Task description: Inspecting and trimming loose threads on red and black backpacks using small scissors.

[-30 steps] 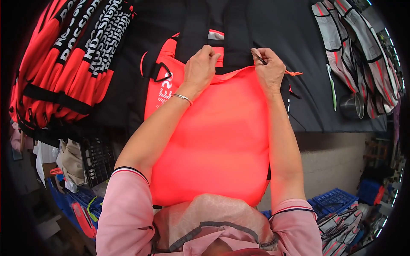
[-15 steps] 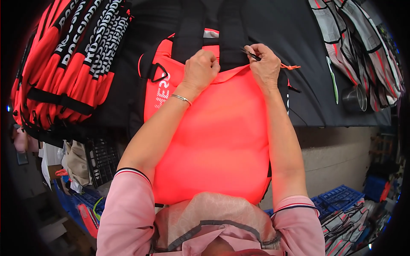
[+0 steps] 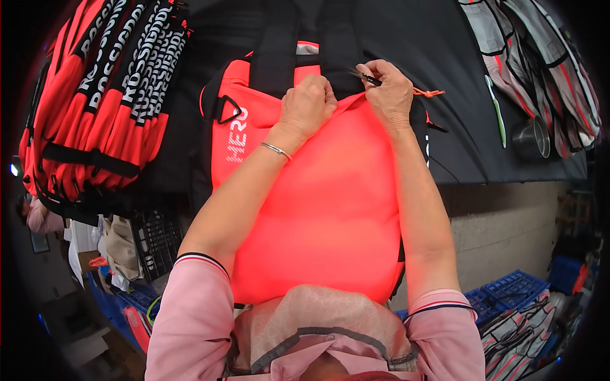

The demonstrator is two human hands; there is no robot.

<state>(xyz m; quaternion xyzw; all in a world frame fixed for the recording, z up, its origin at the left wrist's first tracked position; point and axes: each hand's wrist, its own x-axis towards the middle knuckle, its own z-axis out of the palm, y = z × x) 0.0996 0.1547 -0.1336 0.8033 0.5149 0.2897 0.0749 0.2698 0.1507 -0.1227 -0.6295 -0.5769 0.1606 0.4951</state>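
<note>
A bright coral-red backpack [image 3: 318, 209] with black shoulder straps [image 3: 274, 51] lies against my lap and over the table edge. My left hand [image 3: 308, 105] is closed, its fingers pinching the fabric near the upper edge of the red panel. Close by on the right, my right hand [image 3: 389, 92] is curled around small black thread snips [image 3: 370, 79], their blades toward the straps. This hand also rests at the panel's edge, where the fabric folds up between both hands. What my left fingertips hold is partly hidden. A black triangular ring [image 3: 232, 109] sits on the backpack's left side.
A stack of folded red and black bags [image 3: 101, 108] stands on the table at left. At right lie grey pieces with red trim [image 3: 527, 63], a toothbrush [image 3: 495, 111] and a metal cup [image 3: 532, 138]. Blue crates [image 3: 508, 292] stand below right. Another person [image 3: 43, 216] shows far left.
My left hand has moved slightly right, closer to my right hand, along the panel's edge. The backpack's top has shifted a little left in view. The snips stay in my right hand.
</note>
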